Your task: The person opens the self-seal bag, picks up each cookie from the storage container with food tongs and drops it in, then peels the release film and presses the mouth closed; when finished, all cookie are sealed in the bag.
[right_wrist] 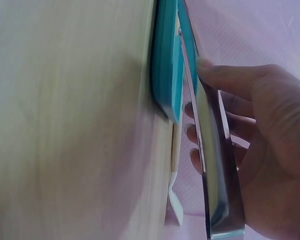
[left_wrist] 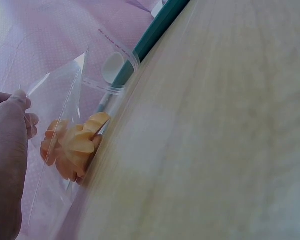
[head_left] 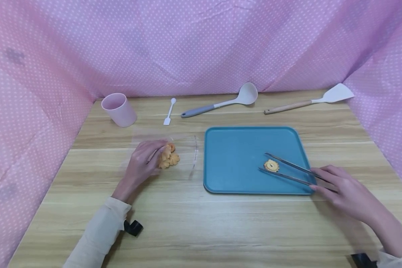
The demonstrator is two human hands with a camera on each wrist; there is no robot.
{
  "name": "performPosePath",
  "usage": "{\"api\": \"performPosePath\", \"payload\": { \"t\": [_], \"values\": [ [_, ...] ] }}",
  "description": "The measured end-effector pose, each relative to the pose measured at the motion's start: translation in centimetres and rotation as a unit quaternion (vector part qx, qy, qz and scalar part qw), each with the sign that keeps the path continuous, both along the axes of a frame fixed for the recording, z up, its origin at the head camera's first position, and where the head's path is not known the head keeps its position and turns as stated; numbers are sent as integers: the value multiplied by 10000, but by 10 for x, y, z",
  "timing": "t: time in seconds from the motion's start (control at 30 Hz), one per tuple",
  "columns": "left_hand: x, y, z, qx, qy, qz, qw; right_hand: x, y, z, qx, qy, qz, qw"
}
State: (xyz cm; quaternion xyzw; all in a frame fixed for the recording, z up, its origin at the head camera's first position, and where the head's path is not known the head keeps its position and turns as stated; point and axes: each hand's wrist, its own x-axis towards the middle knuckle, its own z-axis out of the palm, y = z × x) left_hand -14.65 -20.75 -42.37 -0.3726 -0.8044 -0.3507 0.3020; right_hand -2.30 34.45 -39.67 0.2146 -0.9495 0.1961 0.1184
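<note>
My left hand (head_left: 142, 158) pinches the edge of a clear plastic bag (left_wrist: 60, 85) lying on the left half of the table. Several golden, flower-shaped cookies (head_left: 174, 159) are heaped inside the bag, just under the fingertips. In my right hand (head_left: 350, 193) is a pair of metal tongs (head_left: 288, 162), gripped between thumb and fingers. The tongs reach over the right part of a blue tray (head_left: 234, 160), their two arms spread apart. One round cookie (head_left: 271, 166) with a scalloped rim is between the arms, near the tips.
Along the back lie a small white double-ended spoon (head_left: 170, 111), a ladle (head_left: 201, 110) with a grey handle, and a white spatula (head_left: 335, 93) with a wooden handle. A pink cup (head_left: 124, 113) stands at the back left. Pink dotted cloth (head_left: 187, 48) walls off the table.
</note>
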Motion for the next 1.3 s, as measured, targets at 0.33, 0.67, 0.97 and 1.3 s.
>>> {"api": "performPosePath", "payload": {
  "t": [0.33, 0.67, 0.97, 1.3],
  "values": [
    [0, 0, 1, -46, -135, 42, 9999, 8, 15, -7, -315, -64, 53, 9995],
    [0, -1, -1, -12, 5, -6, 10000, 11, 17, -6, -215, -76, 8, 9997],
    [2, 0, 2, -35, -164, 57, 9998, 11, 17, -7, -265, -2, 42, 9996],
    [2, -1, 2, -23, -102, 42, 9999, 11, 16, -8, -272, 80, 52, 9996]
  ]
}}
